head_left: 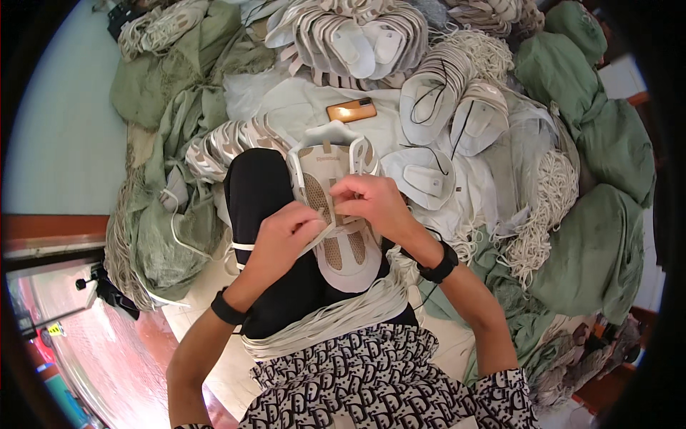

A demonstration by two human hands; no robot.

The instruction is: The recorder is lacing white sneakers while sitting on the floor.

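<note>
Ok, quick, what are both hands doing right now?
Left hand: closed, holding a lace.
Right hand: fingers bent at the shoe; can't tell if it's gripping.

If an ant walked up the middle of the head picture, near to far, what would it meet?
Black-and-white patterned cloth shirt, bundle of cream laces, beige-and-white mesh shoe, shiny orange rectangular phone, stacked white-and-beige shoe uppers.

white sheet (393,131) | on it: orange-backed phone (351,109), shoe-upper stack (421,93), flat shoe upper (423,179) with black lace (443,166)
</note>
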